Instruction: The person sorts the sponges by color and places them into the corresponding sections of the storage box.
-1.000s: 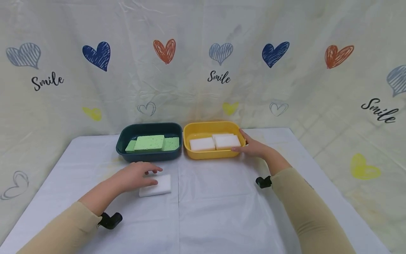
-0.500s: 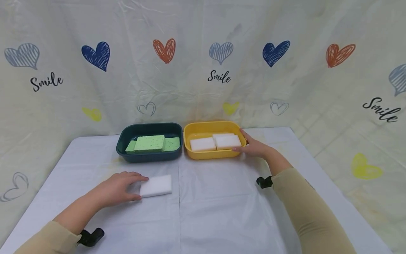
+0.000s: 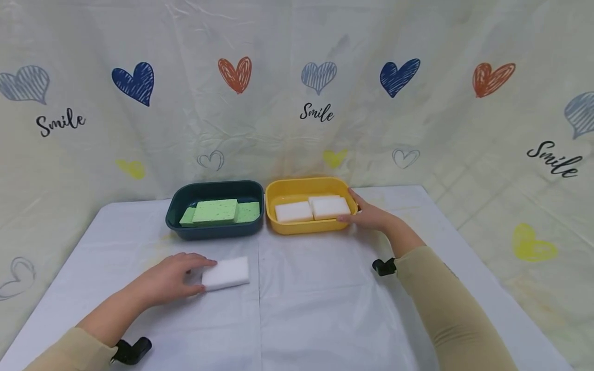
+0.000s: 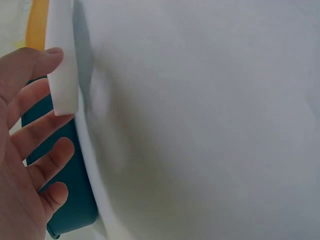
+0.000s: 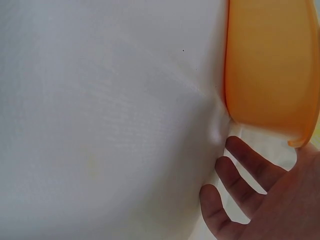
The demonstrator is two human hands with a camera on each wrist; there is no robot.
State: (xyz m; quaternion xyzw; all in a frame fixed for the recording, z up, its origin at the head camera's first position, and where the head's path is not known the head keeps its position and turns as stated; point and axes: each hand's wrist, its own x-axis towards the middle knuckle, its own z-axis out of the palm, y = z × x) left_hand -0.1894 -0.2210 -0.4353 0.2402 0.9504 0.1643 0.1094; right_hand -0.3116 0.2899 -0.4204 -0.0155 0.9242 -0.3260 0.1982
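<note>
A white sponge [image 3: 226, 273] lies flat on the table, left of the cloth's centre crease. My left hand [image 3: 172, 278] holds it by its left end, thumb on the near edge and index finger at the far corner. In the left wrist view the thumb [image 4: 49, 61] presses the sponge's side, with fingers behind it. My right hand [image 3: 373, 214] grips the right end of a yellow container [image 3: 299, 226], thumb at the front rim and index finger toward the back. Its other fingers stretch out below the rim in the right wrist view. Several white sponges [image 3: 328, 207] lie in that container.
A dark green container [image 3: 215, 232] stands against the yellow one's left side, with several green sponges [image 3: 215, 211] inside. White cloth [image 3: 320, 299] covers the table. Behind it hangs a pale curtain [image 3: 274, 129] with printed hearts.
My left hand has drawn back leftward from over the white sponge and come to its left end. My right hand stays on the yellow container. The head view has shifted slightly.
</note>
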